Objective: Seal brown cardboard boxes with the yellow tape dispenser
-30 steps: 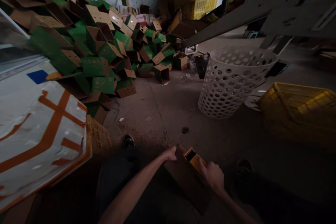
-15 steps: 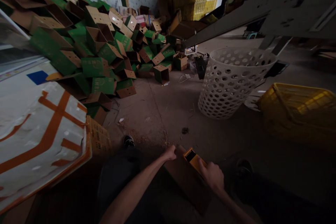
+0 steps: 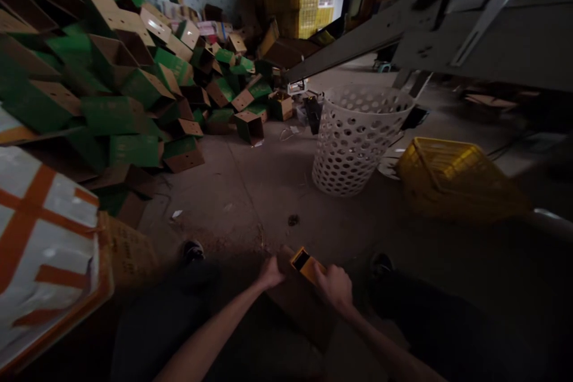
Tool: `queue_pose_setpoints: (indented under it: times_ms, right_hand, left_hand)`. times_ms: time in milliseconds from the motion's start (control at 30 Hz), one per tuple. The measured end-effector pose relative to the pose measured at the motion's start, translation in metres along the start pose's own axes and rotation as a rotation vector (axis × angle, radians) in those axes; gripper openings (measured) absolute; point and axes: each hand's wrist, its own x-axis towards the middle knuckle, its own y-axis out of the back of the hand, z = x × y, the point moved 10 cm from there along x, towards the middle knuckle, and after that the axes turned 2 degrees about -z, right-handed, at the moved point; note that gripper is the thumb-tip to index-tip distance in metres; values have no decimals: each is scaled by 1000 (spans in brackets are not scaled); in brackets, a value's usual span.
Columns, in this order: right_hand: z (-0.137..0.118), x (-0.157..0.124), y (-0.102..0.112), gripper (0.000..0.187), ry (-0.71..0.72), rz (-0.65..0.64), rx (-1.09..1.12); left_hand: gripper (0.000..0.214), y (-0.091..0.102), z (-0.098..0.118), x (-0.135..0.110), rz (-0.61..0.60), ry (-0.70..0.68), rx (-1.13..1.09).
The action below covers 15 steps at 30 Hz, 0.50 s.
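Observation:
Low in the middle of the head view, a brown cardboard box [image 3: 301,310] stands in shadow between my legs. My left hand [image 3: 271,273] is closed at the box's far left edge, with its fingertips partly hidden. My right hand [image 3: 335,287] wraps round a yellow boxy hand tool [image 3: 308,265] with a dark recess at its far end. This tool lies along the top of the box, close to my left hand. Its exact kind is hard to make out in the dim light.
A heap of green and brown cartons [image 3: 134,95] fills the left. A white perforated basket [image 3: 358,149] and a yellow crate [image 3: 461,185] stand to the right, under a grey machine frame [image 3: 447,42]. At the near left is a taped white foam box [image 3: 67,239].
The view has turned right, so the surroundings have shifted left. My left hand has dropped slightly along the box edge. My right hand keeps its hold on the yellow tool.

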Motion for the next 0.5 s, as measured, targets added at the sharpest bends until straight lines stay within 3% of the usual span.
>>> queue_pose_setpoints:
  times_ms: [267, 500]
  right_hand:
    - [3, -3, 0, 73, -11, 50, 4]
    - [0, -6, 3, 73, -8, 47, 15]
  left_hand:
    - [56, 4, -2, 8, -16, 12, -178]
    - [64, 2, -3, 4, -11, 9, -182]
